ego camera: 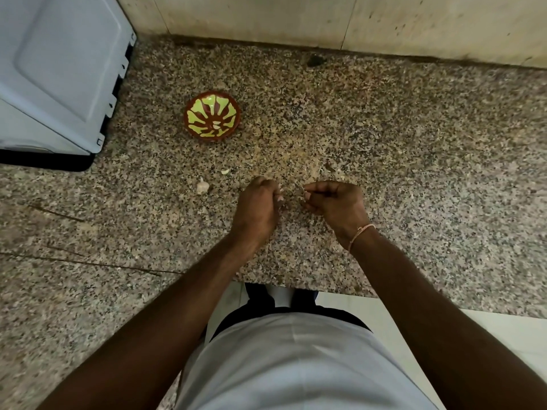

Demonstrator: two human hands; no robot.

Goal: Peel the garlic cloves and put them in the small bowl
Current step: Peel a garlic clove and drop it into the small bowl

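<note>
**Garlic peeling at the speckled surface: both hands working over a clove**

We look down on a speckled granite surface (384,137) that runs to a pale tiled wall (296,19) at the far side.

1. Left hand (257,208): we see it knuckles-up with the fingers curled tight. A small pale piece, which we take for a garlic clove (279,198), shows at its fingertips on the side facing the other hand. The left hand is clenched on it.
2. Right hand (334,202): the fingers are curled inward, and thumb and forefinger pinch a thin pale scrap, apparently a strip of garlic skin (302,193). The scrap is too small for us to confirm. A thin cord bracelet (359,233) sits on this wrist.
3. The two hands hang near each other, just above the surface, with a narrow gap between them.

Task items on the surface:
- The small bowl (212,116), brown with a yellow-green leaf pattern, stands upright, well beyond the left hand. One pale peeled clove (217,124) lies inside, near its centre.
- A garlic bulb remnant (202,186) lies left of the left hand.
- A loose clove piece (225,171) lies between that remnant and the bowl.

A grey-white appliance (59,69) occupies the far left corner.
</note>
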